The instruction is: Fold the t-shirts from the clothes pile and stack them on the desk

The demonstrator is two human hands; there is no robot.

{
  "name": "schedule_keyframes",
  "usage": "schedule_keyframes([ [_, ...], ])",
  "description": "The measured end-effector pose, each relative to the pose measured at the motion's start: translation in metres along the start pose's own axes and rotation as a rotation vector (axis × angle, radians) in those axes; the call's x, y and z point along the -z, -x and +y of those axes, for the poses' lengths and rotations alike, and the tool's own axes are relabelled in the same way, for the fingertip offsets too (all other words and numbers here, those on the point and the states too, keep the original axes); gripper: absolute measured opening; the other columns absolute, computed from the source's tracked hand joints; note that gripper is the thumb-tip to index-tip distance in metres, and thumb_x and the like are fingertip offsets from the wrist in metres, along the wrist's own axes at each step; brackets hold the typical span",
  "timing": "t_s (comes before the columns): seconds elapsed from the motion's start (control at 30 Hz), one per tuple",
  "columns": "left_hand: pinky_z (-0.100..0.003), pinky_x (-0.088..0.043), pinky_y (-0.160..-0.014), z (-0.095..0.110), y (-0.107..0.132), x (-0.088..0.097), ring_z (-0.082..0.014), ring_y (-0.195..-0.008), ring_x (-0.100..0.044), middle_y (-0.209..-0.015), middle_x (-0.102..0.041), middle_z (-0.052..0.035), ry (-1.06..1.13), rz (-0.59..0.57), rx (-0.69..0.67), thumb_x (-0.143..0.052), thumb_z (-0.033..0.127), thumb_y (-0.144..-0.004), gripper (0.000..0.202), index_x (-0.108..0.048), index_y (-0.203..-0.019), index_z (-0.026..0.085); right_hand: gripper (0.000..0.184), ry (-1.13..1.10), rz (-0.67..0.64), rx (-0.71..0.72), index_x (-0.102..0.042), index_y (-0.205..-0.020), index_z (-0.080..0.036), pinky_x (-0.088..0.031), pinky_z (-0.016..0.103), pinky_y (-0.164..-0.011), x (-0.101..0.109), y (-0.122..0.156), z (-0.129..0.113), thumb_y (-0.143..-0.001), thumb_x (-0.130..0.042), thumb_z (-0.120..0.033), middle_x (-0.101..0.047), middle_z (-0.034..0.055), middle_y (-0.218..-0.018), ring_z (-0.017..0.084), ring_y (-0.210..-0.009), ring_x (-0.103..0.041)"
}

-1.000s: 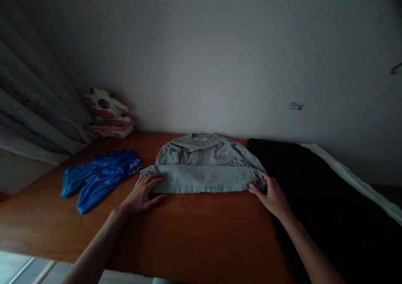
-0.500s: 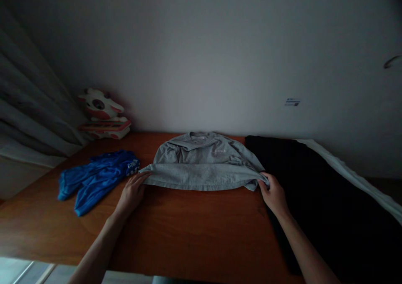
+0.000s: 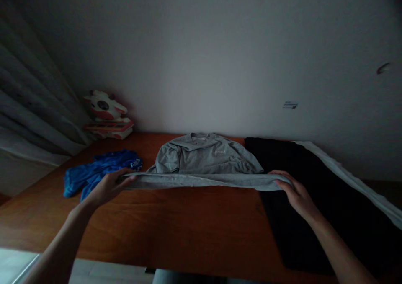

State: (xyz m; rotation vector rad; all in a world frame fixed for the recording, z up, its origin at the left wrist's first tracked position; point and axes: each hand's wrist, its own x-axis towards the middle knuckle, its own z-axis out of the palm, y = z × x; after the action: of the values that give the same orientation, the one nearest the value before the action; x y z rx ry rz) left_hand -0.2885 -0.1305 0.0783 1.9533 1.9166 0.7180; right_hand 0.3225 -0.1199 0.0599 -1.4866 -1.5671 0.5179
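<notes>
A grey T-shirt (image 3: 204, 156) lies on the wooden table with its collar toward the wall and small pale lettering on the chest. Its near edge is lifted and pulled out into a taut horizontal band. My left hand (image 3: 114, 185) pinches the left end of that band, close to the blue garment. The right end is gripped between thumb and fingers of my right hand (image 3: 293, 192), above the black cloth. Fabric partly covers the fingertips of both hands.
A crumpled blue garment (image 3: 100, 171) lies on the left of the wooden table (image 3: 188, 229). Behind it stands a cow-shaped toy (image 3: 108, 114) by the curtain (image 3: 34, 104). Black cloth (image 3: 314, 200) covers the right side, with white cloth (image 3: 342, 171) along its far edge.
Both hands have moved apart and the shirt's near edge is raised and stretched tighter between them. My left hand now overlaps the blue garment in view.
</notes>
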Motion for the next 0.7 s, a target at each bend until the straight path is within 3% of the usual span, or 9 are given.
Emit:
schedule_keyframes([
  [0.13, -0.027, -0.054, -0.062, -0.002, 0.009, 0.02, -0.0232, -0.073, -0.069, -0.08, -0.076, -0.0003, -0.006, -0.465, 0.056, -0.074, 0.057, -0.071, 0.042, -0.077, -0.094, 0.022, 0.038, 0.007, -0.197, -0.125, -0.057, -0.075, -0.025, -0.051, 0.026, -0.058, 0.023, 0.011, -0.001, -0.077, -0.065, -0.062, -0.059, -0.0024, -0.063, 0.018, -0.062, -0.06],
  [0.2, -0.027, -0.053, -0.06, 0.0, 0.009, 0.024, -0.0223, -0.069, -0.068, -0.073, -0.074, -0.0004, -0.003, -0.537, 0.029, -0.067, 0.055, -0.077, 0.034, -0.077, -0.081, 0.023, 0.041, 0.024, -0.348, -0.132, -0.066, -0.094, -0.025, -0.055, 0.027, -0.065, 0.031, 0.012, -0.001, -0.075, -0.07, -0.061, -0.069, -0.0007, -0.077, 0.02, -0.072, -0.067],
  [0.27, -0.029, -0.055, -0.062, 0.005, 0.003, 0.026, -0.0225, -0.069, -0.068, -0.074, -0.073, -0.0019, 0.024, -0.41, -0.04, -0.062, 0.051, -0.078, 0.032, -0.075, -0.079, 0.022, 0.053, 0.038, -0.534, -0.124, -0.068, -0.114, -0.026, -0.058, 0.031, -0.078, 0.035, 0.009, -0.004, -0.075, -0.072, -0.061, -0.076, 0.0026, -0.098, 0.025, -0.089, -0.072],
  [0.33, -0.033, -0.058, -0.072, 0.014, -0.005, 0.025, -0.0246, -0.078, -0.07, -0.084, -0.075, -0.0057, 0.038, -0.101, -0.12, -0.06, 0.05, -0.076, 0.033, -0.074, -0.084, 0.021, 0.053, 0.058, -0.538, -0.098, -0.071, -0.11, -0.025, -0.059, 0.036, -0.084, 0.032, 0.004, -0.011, -0.077, -0.068, -0.066, -0.078, 0.0055, -0.103, 0.028, -0.095, -0.074],
  [0.4, -0.04, -0.056, -0.09, 0.025, -0.011, 0.022, -0.0277, -0.097, -0.07, -0.104, -0.075, -0.011, 0.042, 0.257, -0.205, -0.059, 0.048, -0.077, 0.035, -0.072, -0.093, 0.019, 0.053, 0.082, -0.254, -0.042, -0.072, -0.103, -0.024, -0.059, 0.039, -0.087, 0.025, 0.0, -0.02, -0.08, -0.063, -0.071, -0.078, 0.0079, -0.1, 0.03, -0.096, -0.074],
  [0.47, -0.044, -0.05, -0.104, 0.036, -0.013, 0.02, -0.028, -0.117, -0.065, -0.125, -0.069, -0.014, 0.065, 0.477, -0.266, -0.056, 0.045, -0.082, 0.037, -0.069, -0.105, 0.019, 0.052, 0.063, 0.083, 0.043, -0.069, -0.108, -0.025, -0.057, 0.04, -0.094, 0.021, -0.002, -0.029, -0.084, -0.058, -0.07, -0.077, 0.0092, -0.109, 0.03, -0.105, -0.072],
  [0.5, -0.044, -0.048, -0.107, 0.039, -0.011, 0.019, -0.0272, -0.121, -0.063, -0.13, -0.067, -0.0136, 0.075, 0.512, -0.279, -0.054, 0.043, -0.085, 0.037, -0.067, -0.11, 0.019, 0.051, 0.043, 0.177, 0.075, -0.068, -0.112, -0.026, -0.055, 0.039, -0.097, 0.021, -0.001, -0.032, -0.086, -0.058, -0.069, -0.076, 0.009, -0.113, 0.029, -0.108, -0.071],
  [0.57, -0.043, -0.05, -0.104, 0.041, -0.005, 0.023, -0.0262, -0.12, -0.063, -0.13, -0.068, -0.0112, 0.069, 0.494, -0.271, -0.053, 0.044, -0.088, 0.038, -0.065, -0.116, 0.021, 0.049, 0.006, 0.14, 0.075, -0.068, -0.111, -0.027, -0.057, 0.037, -0.093, 0.028, 0.002, -0.034, -0.086, -0.06, -0.067, -0.076, 0.0076, -0.111, 0.027, -0.104, -0.071],
  [0.7, -0.04, -0.057, -0.089, 0.024, 0.011, 0.036, -0.0274, -0.106, -0.068, -0.111, -0.074, -0.0081, -0.021, 0.394, -0.216, -0.059, 0.052, -0.083, 0.042, -0.069, -0.112, 0.023, 0.049, 0.035, -0.394, -0.08, -0.074, -0.1, -0.024, -0.059, 0.031, -0.077, 0.052, 0.014, -0.023, -0.078, -0.069, -0.068, -0.078, 0.0056, -0.094, 0.026, -0.089, -0.072],
])
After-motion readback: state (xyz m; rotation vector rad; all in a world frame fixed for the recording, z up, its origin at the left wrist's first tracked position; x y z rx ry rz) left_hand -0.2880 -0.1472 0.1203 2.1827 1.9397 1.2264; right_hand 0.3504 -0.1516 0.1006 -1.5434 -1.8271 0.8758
